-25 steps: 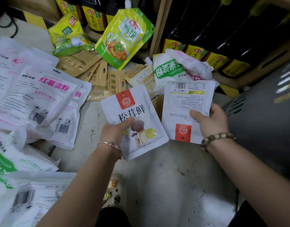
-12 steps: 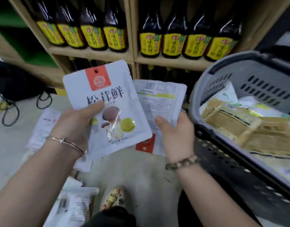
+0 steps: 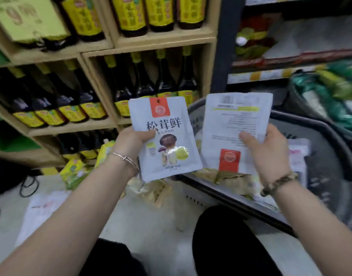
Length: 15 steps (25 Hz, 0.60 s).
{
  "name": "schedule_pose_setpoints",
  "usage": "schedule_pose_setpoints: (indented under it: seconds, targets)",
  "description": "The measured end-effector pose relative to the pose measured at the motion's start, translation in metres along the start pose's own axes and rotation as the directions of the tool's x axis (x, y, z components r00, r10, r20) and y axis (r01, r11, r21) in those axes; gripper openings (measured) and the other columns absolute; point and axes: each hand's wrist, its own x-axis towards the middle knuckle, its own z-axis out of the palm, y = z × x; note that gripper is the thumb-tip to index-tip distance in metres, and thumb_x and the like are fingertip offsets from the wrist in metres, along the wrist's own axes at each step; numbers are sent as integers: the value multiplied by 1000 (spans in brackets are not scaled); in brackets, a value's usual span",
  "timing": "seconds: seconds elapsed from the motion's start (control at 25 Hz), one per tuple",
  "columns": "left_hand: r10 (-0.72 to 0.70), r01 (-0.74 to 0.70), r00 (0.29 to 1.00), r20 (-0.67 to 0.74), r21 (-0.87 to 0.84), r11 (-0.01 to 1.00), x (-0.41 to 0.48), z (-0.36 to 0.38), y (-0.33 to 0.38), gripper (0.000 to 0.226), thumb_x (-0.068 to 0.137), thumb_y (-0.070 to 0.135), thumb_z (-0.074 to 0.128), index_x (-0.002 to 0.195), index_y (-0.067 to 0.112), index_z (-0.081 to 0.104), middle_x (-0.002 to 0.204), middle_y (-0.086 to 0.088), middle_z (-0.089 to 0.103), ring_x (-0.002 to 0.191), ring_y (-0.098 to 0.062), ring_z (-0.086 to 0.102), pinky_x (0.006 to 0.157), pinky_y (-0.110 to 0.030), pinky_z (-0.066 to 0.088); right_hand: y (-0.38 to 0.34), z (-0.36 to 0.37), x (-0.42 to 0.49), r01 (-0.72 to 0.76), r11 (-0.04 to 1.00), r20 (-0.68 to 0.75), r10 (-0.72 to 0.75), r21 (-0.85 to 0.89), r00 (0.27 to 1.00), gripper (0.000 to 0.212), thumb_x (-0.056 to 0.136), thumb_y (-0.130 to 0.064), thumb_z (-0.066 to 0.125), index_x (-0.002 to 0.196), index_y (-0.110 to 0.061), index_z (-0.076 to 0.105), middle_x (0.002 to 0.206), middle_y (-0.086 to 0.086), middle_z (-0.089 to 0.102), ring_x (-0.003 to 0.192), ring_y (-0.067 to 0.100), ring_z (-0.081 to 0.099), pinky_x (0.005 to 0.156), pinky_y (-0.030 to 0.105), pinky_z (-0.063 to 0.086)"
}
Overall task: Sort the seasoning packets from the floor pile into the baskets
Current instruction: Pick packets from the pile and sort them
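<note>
Shelving (image 3: 163, 42) in pale wood fills the upper left and centre of the frame, every bay packed with dark bottles (image 3: 143, 84) wearing yellow labels. Below it, grey floor (image 3: 151, 226) runs across the bottom. Over on the right side sits the grey basket (image 3: 310, 121), dark rim facing us, with tan packets (image 3: 232, 178) and white ones (image 3: 298, 154) lying inside. Behind it, far upper right, a second container (image 3: 334, 100) shows green bags, too blurred to read.

Down at lower left, the floor pile: white packets (image 3: 45, 204) flat on the concrete, yellow-green pouches (image 3: 75, 172) against the shelf foot, and brown sachets (image 3: 157, 190) just left of the basket wall.

Now the action, centre frame. The mushroom packet (image 3: 165, 136) is up in the air, front side to us, red tab on top, beside the basket's left edge. The left hand (image 3: 133, 140) pinches its left edge, thumb (image 3: 149, 134) laid across the front. Right beside it, above the basket, the second packet (image 3: 234, 120) shows its printed back, red square low down. The right hand (image 3: 268, 152) grips its right edge, thumb across the print, fingers behind.

A silver bangle (image 3: 125, 158) rings the left wrist, a beaded bracelet (image 3: 278, 183) the right.
</note>
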Motion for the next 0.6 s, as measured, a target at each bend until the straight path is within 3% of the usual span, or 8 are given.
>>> schedule_pose_setpoints:
  seconds: [0.12,0.24,0.4,0.48,0.6]
  targets:
    - [15,-30,992,125,119,992,11,71,-20,16,87,-1,58,99,7,64,97,-13,67,76,-25,64,67,-35,53,34,-83,10,-108,990,-201,88,-89,976,23,82,-9,66,104,-5,61,106,9,67,96,25,63,89,44,49]
    - [-18,-28,977,213,214,976,18,136,-58,23,84,-3,62,106,3,64,102,-15,66,76,-23,62,59,-28,53,73,-130,2,-284,949,-302,233,-136,924,21,83,-6,64,104,-4,61,103,12,65,89,24,62,77,32,47]
    - [-90,-19,971,222,445,896,30,190,-118,25,78,0,70,103,-1,65,109,-20,66,95,-31,64,84,-43,53,116,-129,-2,-430,840,-283,347,-330,894,26,83,-8,66,106,2,59,108,18,65,96,29,62,74,25,42]
    - [-140,29,971,196,485,874,34,199,-140,30,77,3,72,106,-2,64,113,-19,66,101,-32,63,90,-45,50,125,-121,0,-449,791,-252,374,-417,893,27,85,-9,62,109,0,54,109,19,64,98,31,61,77,30,46]
    - [-189,9,956,227,616,787,34,210,-155,65,74,10,77,130,1,47,127,-17,57,114,-32,56,98,-42,45,131,-114,3,-475,642,-171,477,-601,862,44,88,-5,52,128,-3,36,119,22,56,107,35,57,84,36,45]
